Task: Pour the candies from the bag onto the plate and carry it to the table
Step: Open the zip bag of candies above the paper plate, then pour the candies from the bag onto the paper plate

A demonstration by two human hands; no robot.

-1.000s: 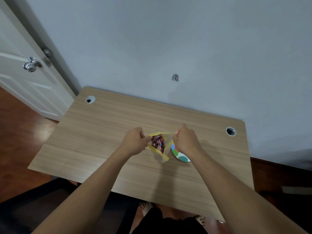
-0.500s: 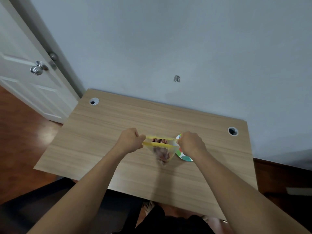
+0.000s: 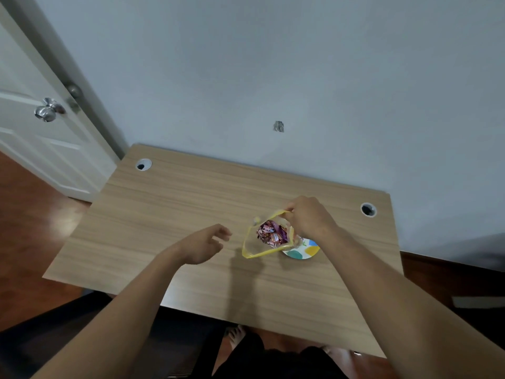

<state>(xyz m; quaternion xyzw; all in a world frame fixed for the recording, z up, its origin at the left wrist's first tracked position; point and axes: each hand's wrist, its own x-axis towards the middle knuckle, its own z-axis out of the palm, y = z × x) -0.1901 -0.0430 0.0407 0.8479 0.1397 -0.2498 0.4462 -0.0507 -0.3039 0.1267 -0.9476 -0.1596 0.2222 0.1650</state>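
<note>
One bag (image 3: 263, 242), one plate (image 3: 307, 250)

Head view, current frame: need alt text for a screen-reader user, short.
A person's right hand holds up an open yellow-rimmed bag of wrapped candies over a wooden desk, partly above a colourful spotted plate. The left hand hovers open and empty beside the bag, not touching it. A pale wall and a white door lie beyond.
</note>
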